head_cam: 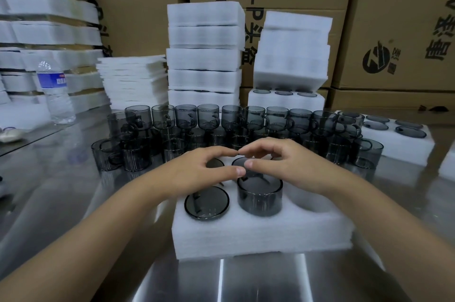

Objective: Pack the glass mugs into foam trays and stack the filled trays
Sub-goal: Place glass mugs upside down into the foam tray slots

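A white foam tray (258,235) with six holes lies on the steel table in front of me. A smoky glass mug (206,203) sits flush in its front-left hole. Another mug (259,197) stands halfway out of the front-middle hole. The front-right hole (307,200) is empty. My left hand (204,168) and my right hand (278,163) hover over the back row, fingers loosely bent, fingertips nearly meeting, holding nothing. Dark mug rims show beneath them. Several loose mugs (209,116) stand in rows behind the tray.
A filled tray (398,144) lies at the right. Stacked filled trays (204,55) and a second stack (293,55) stand behind the mugs, with flat foam sheets (133,79) to their left. A water bottle (55,92) stands far left. Cardboard boxes (394,18) wall the back.
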The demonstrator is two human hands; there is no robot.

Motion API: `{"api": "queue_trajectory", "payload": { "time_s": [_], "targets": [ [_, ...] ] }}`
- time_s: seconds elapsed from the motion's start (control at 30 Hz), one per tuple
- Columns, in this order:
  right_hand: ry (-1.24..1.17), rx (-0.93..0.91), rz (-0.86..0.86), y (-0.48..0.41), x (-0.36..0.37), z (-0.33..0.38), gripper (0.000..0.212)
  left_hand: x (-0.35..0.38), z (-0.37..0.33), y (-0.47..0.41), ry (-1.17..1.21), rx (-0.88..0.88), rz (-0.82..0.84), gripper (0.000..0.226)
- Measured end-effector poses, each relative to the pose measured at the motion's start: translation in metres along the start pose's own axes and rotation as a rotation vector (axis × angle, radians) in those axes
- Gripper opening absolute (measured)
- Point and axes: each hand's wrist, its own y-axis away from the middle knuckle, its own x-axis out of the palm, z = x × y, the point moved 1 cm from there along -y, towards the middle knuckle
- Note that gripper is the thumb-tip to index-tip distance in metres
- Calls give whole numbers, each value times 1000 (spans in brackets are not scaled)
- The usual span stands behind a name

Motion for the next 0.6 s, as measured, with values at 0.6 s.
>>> {"api": "queue_trajectory", "payload": {
  "time_s": [0.6],
  "targets": [
    [486,125,252,2,0,4,101,-4,-6,2,-147,-18,117,99]
  ]
}}
